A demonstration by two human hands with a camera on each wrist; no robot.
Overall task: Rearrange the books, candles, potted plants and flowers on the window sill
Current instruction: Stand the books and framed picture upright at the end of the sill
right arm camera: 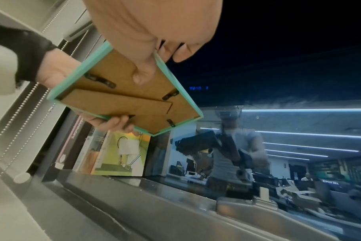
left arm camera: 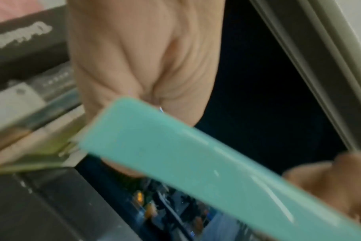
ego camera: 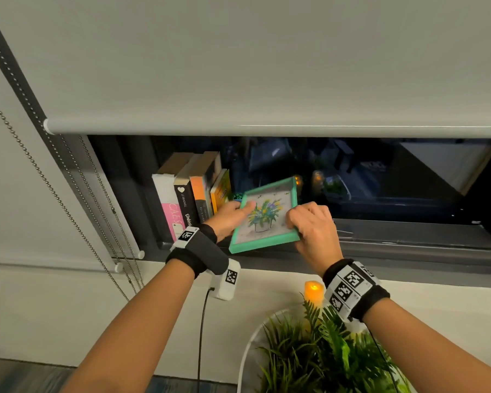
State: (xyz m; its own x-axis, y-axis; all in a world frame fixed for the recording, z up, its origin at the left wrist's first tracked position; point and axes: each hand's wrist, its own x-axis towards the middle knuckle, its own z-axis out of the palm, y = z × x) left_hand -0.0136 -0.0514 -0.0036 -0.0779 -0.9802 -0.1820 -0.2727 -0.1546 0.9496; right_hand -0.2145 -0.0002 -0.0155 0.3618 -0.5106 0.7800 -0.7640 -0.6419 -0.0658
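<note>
The fingers of the right hand are curled over the front of the picture frame at its 4 o'clock corner, and in the right wrist view the thumb presses on the brown back board, so this hand is clamped on the frame. The left hand holds the opposite side, at 9 o'clock of the frame: its thumb lies on the glass and, seen from below, its fingers wrap under the back edge. So both hands grip it, one on each side

The frame is mint green w/ a painting of flowers in a pot. It is held in the air, tilted, above the window sill, not touching it. On its back there is a folded stand and small black clips. The left wrist view is blurred; only the green edge & the palm are clear there

Just at 9 o'clock of the frame stand the books, upright in a row on the sill, approx. 4 of them, the yellow one nearest the frame and leaning a bit. Behind is the dark window glass w/ reflections, and the roller blind hangs at 12 o'clock, its bead chain at 9 o'clock

Below the sill, at 6 o'clock of the right hand, a lit candle glows orange, and near it a green potted plant in a white pot
</note>
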